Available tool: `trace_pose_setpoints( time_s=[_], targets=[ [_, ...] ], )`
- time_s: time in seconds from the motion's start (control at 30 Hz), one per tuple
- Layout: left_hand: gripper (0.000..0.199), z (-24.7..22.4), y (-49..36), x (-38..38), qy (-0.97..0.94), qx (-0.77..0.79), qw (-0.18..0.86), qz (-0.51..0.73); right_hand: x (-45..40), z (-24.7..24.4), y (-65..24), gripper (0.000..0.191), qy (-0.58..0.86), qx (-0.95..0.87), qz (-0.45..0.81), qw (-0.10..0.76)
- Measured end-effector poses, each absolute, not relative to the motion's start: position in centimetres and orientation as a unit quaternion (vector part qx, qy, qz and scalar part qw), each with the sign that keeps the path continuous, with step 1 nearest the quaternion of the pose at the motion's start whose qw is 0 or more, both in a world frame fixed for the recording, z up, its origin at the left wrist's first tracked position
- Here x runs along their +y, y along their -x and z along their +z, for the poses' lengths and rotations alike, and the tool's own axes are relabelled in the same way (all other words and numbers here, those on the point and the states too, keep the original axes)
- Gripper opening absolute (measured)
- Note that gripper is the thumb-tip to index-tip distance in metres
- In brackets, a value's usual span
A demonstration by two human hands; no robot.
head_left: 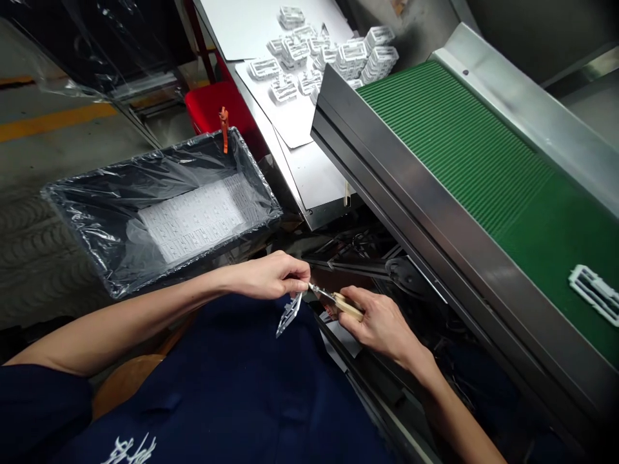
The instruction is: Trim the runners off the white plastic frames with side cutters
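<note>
Between the thumb and fingers of my left hand [283, 276] is a white plastic frame [289, 316], which hangs tilted below the fingertips. My right hand [380, 322] is closed around the pale yellow handles of a pair of nippers [349, 307]. The metal jaws of the nippers point left and reach the left fingertips, at the upper end of the frame. Whether the jaws are closed on the plastic is too small to tell. Both hands are in front of the dark blue clothing on my body.
A green conveyor belt [507, 167] with a metal side wall [411, 193] slopes down at the right, carrying another white frame [596, 295]. Stacked white frames [352, 59] stand on the table [324, 177]. A black crate [72, 209], lined with clear plastic, holds rows of white parts [198, 216].
</note>
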State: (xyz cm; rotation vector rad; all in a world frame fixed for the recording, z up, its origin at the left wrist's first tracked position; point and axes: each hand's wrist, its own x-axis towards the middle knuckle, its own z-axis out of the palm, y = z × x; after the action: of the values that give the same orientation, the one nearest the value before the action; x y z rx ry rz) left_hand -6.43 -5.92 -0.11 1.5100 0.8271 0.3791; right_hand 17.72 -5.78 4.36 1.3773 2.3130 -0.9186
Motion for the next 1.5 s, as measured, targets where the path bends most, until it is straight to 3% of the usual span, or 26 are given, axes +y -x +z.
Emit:
trace_pose_setpoints(
  time_s=[0.27, 0.43, 0.6, 0.73, 1.07, 1.5],
  targets=[
    [0.030, -0.6, 5.8, -6.3, -0.629, 0.380, 0.652, 0.186, -7.0, 3.3, -17.8, 0.021, -0.576, 0.701, -0.421, 0.007],
    [0.037, -2.1, 4.7, -8.8, -0.592, 0.391, 0.677, 0.195, -7.8, 1.9, -17.5, 0.026, -0.588, 0.676, -0.443, -0.034],
    [0.042, -4.0, 3.4, -10.7, -0.275, 0.363, 0.844, 0.284, -7.9, 1.5, -18.1, 0.032, -0.599, 0.692, -0.402, -0.026],
    [0.039, -3.6, 3.4, -9.9, -0.101, 0.320, 0.873, 0.353, -7.9, 1.4, -18.5, 0.033, -0.602, 0.717, -0.351, -0.028],
    [0.044, -2.7, 3.8, -9.2, -0.121, 0.321, 0.879, 0.333, -7.3, 2.0, -18.2, 0.035, -0.505, 0.830, -0.237, 0.007],
    [0.043, -2.5, 4.1, -9.2, -0.122, 0.343, 0.878, 0.312, -6.7, 2.1, -18.2, 0.029, -0.467, 0.857, -0.217, 0.015]
  ],
)
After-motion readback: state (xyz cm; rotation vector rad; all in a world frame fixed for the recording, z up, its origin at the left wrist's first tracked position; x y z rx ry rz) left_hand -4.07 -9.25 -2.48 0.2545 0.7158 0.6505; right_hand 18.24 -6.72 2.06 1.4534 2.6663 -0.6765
